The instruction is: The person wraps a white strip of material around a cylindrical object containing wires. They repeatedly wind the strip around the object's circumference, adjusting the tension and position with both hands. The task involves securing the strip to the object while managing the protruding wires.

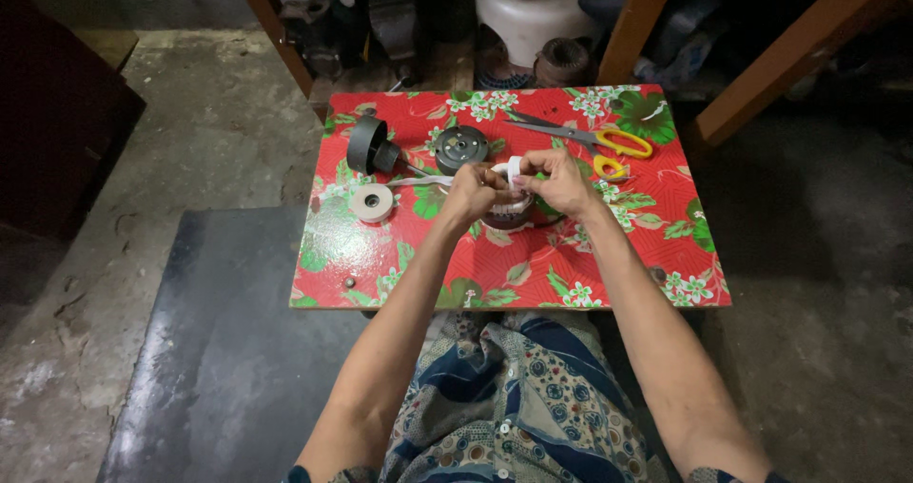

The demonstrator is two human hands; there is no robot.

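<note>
My left hand and my right hand meet over a round copper-coloured coil part in the middle of a small table with a red flowered cover. Both hands pinch a strip of white tape that loops up between the fingers, and a length of it trails left toward a roll of white tape. Much of the coil part is hidden under my fingers.
A black round cap with a shaft and a grey round motor part lie behind my left hand. Yellow-handled scissors rest at the back right. Wooden legs and dark machine parts stand beyond the table; a grey mat lies left.
</note>
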